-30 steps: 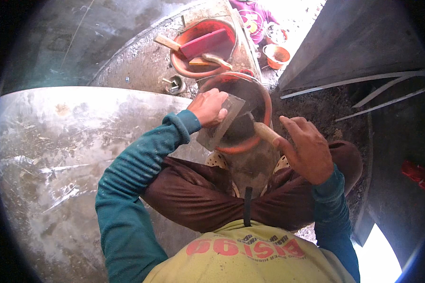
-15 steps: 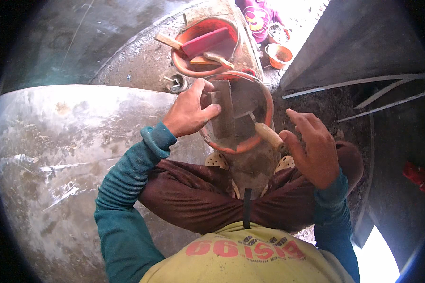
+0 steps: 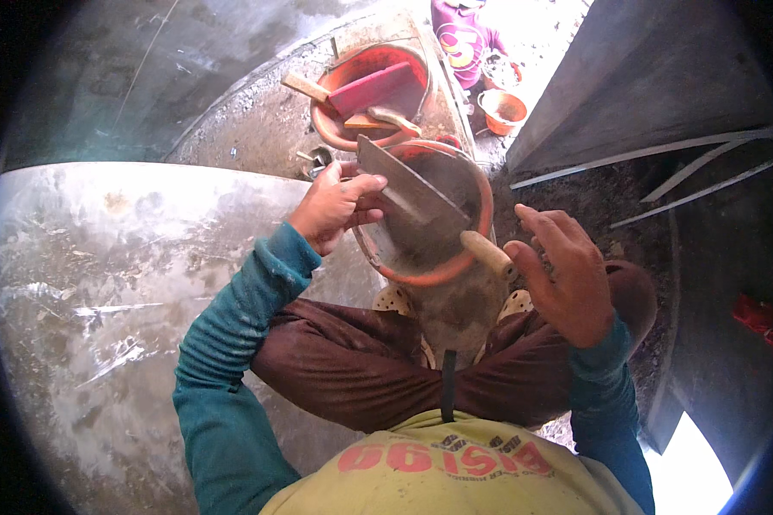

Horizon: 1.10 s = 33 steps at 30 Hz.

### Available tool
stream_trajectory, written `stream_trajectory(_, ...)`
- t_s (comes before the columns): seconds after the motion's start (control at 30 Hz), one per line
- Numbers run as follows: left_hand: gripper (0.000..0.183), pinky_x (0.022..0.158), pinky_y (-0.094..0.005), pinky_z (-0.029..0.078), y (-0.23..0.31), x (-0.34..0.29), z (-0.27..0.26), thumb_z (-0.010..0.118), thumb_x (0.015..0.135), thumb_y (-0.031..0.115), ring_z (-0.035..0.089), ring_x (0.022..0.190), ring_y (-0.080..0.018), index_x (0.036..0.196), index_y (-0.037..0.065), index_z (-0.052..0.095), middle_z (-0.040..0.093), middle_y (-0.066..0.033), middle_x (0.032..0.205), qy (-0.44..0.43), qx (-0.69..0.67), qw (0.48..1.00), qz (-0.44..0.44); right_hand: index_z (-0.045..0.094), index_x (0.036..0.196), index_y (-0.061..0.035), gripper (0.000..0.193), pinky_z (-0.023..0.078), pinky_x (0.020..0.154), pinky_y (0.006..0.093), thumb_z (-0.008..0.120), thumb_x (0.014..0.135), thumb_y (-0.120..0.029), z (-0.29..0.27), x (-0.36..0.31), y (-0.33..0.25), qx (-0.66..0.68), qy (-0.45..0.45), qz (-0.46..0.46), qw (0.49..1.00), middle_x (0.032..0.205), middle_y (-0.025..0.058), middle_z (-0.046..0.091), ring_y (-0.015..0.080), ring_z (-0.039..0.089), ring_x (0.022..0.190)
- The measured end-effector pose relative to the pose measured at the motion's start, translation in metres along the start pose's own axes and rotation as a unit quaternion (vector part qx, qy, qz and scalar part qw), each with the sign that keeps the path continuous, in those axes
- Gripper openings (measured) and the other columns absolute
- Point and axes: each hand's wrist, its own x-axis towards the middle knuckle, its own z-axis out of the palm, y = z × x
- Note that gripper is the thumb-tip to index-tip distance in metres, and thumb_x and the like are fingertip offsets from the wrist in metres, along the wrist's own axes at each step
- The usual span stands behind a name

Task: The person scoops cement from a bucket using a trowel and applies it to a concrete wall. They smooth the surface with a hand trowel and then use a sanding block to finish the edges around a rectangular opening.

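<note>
My left hand [image 3: 333,206] grips a flat, grey-coated plastering float [image 3: 423,187] over a round orange bucket [image 3: 428,278] in front of my feet. The float slants, its lower corner toward the right rim; my fingers hide how its handle is held. In the bucket lies grey, wet-looking mortar [image 3: 416,236]. A trowel's wooden handle [image 3: 489,255] sticks out over the bucket's right rim; its blade is hidden behind the float. Right of that handle, my right hand [image 3: 567,270] hovers with fingers apart and nothing in it.
Behind stands another orange bucket [image 3: 324,131] holding a pink board [image 3: 369,88] and wooden-handled tools. A small metal cup [image 3: 320,158] is beside it. Smooth grey slabs [image 3: 146,326] rise left and right [image 3: 636,94]. Another person [image 3: 459,39] is beyond, near small orange pails [image 3: 504,113].
My left hand has turned the float from nearly upright to a slant, dropping slightly down and left. The float now covers the trowel's blade. My right hand has barely moved.
</note>
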Motion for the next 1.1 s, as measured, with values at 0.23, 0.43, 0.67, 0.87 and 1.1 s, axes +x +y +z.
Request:
stream_trajectory(0.23, 0.030, 0.095, -0.0406, 0.063, 0.018, -0.030, 0.044, 0.062, 0.101, 0.005, 0.070, 0.111, -0.0266, 0.130, 0.002, 0.054, 0.066, -0.0119, 0.124, -0.104, -0.213, 0.969, 0.070, 0.066, 0.124, 0.0041, 0.032, 0.055, 0.073, 0.0362, 0.067, 0.100, -0.018, 0.003, 0.012, 0.003, 0.045, -0.042, 0.079, 0.995, 0.094, 0.0149, 0.072, 0.0248, 0.070, 0.080)
stream_trajectory(0.43, 0.029, 0.102, -0.0412, 0.062, 0.018, -0.032, 0.069, 0.061, 0.102, 0.002, 0.069, 0.115, -0.0285, 0.130, 0.001, 0.054, 0.065, -0.0147, 0.127, -0.160, -0.274, 0.941, 0.118, 0.067, 0.122, 0.0002, 0.031, 0.054, 0.069, 0.0320, 0.066, 0.104, -0.025, 0.012, 0.035, -0.002, 0.368, 0.008, 0.159, 0.916, 0.095, 0.0076, 0.070, 0.0145, 0.065, 0.079)
stream_trajectory(0.67, 0.031, 0.104, -0.0424, 0.060, 0.031, -0.036, 0.064, 0.061, 0.103, 0.003, 0.068, 0.116, -0.0291, 0.131, -0.001, 0.050, 0.064, -0.0149, 0.125, -0.179, -0.266, 0.937, 0.139, 0.066, 0.124, -0.0002, 0.032, 0.055, 0.069, 0.0288, 0.063, 0.106, -0.026, 0.003, 0.073, 0.012, 0.499, 0.072, 0.052, 0.862, 0.105, 0.0082, 0.072, 0.0136, 0.066, 0.088)
stream_trajectory(0.87, 0.040, 0.099, -0.0386, 0.057, 0.037, -0.079, 0.025, 0.070, 0.101, 0.017, 0.069, 0.108, -0.0240, 0.133, 0.000, 0.052, 0.066, -0.0141, 0.121, -0.088, -0.082, 0.987, 0.106, 0.066, 0.126, -0.0010, 0.031, 0.058, 0.075, 0.0301, 0.061, 0.107, -0.026, -0.017, 0.093, 0.062, 0.302, 0.179, 0.010, 0.936, 0.109, 0.0099, 0.072, 0.0145, 0.067, 0.092)
stream_trajectory(1.1, 0.031, 0.089, -0.0358, 0.056, 0.009, -0.095, 0.017, 0.072, 0.099, 0.019, 0.070, 0.102, -0.0235, 0.121, 0.001, 0.061, 0.069, -0.0113, 0.112, -0.105, 0.105, 0.973, 0.177, 0.069, 0.122, -0.0030, 0.029, 0.057, 0.074, 0.0305, 0.063, 0.106, -0.026, -0.019, 0.140, 0.085, 0.395, 0.104, 0.024, 0.912, 0.108, 0.0088, 0.073, 0.0151, 0.068, 0.091)
